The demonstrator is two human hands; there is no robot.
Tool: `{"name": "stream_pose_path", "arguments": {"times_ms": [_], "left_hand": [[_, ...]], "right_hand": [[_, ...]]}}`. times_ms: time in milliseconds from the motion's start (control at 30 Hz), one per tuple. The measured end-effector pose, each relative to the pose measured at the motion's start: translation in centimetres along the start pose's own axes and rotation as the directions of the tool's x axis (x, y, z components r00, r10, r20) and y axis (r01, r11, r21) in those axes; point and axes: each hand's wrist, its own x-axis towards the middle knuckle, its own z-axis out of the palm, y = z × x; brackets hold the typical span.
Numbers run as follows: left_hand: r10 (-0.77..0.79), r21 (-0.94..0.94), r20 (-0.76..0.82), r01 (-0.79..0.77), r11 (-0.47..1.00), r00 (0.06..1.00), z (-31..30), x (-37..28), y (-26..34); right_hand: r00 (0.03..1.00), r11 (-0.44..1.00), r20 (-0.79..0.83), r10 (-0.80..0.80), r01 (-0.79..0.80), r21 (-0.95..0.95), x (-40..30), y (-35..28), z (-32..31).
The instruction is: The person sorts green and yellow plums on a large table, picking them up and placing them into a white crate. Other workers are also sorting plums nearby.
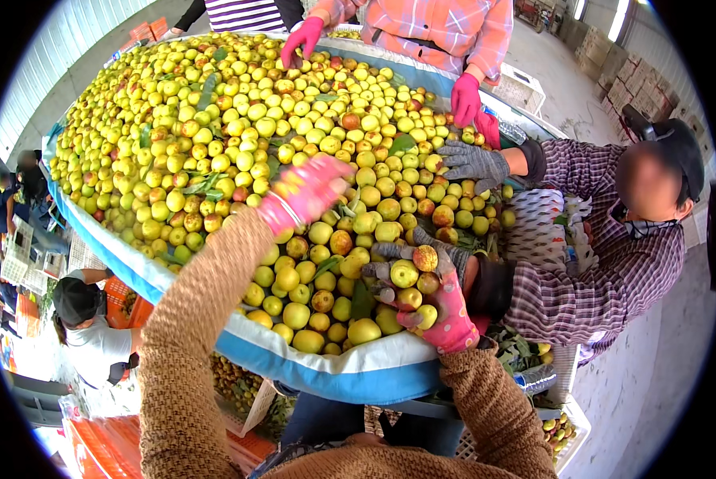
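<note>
A large heap of yellow-green jujubes [238, 129], some blotched reddish brown, fills a table with a raised cloth rim [328, 374] in blue and white. My left hand [307, 188], in a pink patterned glove, is over the middle of the heap. Motion blur hides its fingertips and whether it has hold of a fruit. Near the rim, my right hand [444, 314] is palm up in a pink dotted glove with grey, dirty fingers. Several jujubes [404, 273] rest in its palm, with the fingers curled around them.
To the right, a co-worker's grey-gloved hand [477, 164] touches the heap; their other one is partly behind my right hand. Across the table, another person's pink-gloved hands [465, 99] reach in. Loose leaves [361, 299] lie among the fruit. A crate [564, 431] of jujubes stands below right.
</note>
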Motion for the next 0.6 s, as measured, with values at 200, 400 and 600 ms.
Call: {"name": "stream_pose_path", "arguments": {"times_ms": [200, 400, 600], "left_hand": [[-0.195, 0.525, -0.048, 0.191, 0.83, 0.98, -2.9, 0.9, -15.2], [-0.574, 0.862, 0.234, 0.106, 0.496, 0.784, -2.1, 6.4, -16.8], [-0.63, 0.763, 0.273, 0.236, 0.602, 0.727, -3.4, 5.9, -16.7]], "right_hand": [[0.987, 0.999, -0.156, -0.034, 0.03, -0.027, -0.3, 0.6, -0.4], [0.984, 0.995, -0.161, -0.071, 0.058, -0.086, -0.8, 1.2, -0.3], [0.99, 0.993, -0.123, -0.07, 0.057, -0.103, -0.6, 1.4, -1.5]]}}
